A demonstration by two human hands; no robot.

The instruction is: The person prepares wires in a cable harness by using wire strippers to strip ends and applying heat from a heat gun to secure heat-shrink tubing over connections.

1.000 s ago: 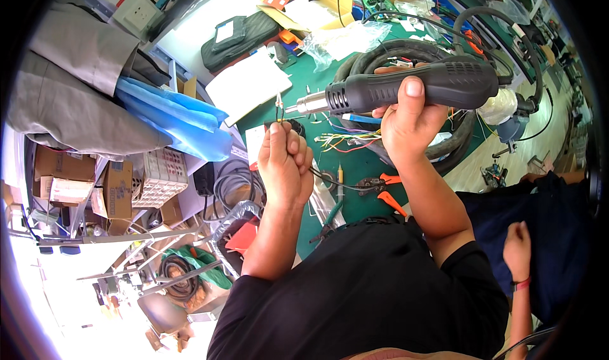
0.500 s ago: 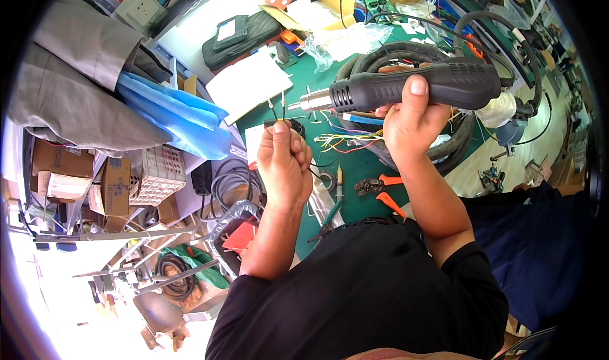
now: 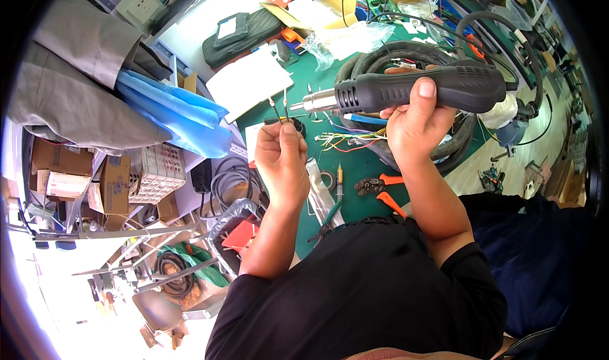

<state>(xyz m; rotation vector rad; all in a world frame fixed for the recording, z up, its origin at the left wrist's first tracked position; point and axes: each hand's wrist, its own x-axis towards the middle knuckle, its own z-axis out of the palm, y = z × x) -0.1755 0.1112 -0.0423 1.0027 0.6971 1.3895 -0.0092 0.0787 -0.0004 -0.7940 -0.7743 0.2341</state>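
Gripping a heat gun of matte black plastic, with a ribbed body and a shiny stepped metal nozzle, the right hand curls its fingers around the handle, thumb laid along the near side. The gun lies almost level above the table, its nozzle pointing left. The left hand is closed in a pinch, thumb against fingers, holding two thin dark wires whose pale tips stand up and spread slightly apart. The narrow nozzle end is just beside the wires; whether they touch is hard to tell. Below the gun, a strip of smooth green surface shows between the left forearm and the orange-handled pliers, and the table's left edge passes near the left wrist. Thick rubbery black cable lies coiled behind and beneath the gun, with loose coloured wires fanning out in front of it. Farther back on the green table are a flat white sheet, a crinkled clear bag and a soft black case. To the left hang folds of grey fabric and blue cloth, above cardboard boxes and a white slotted basket.
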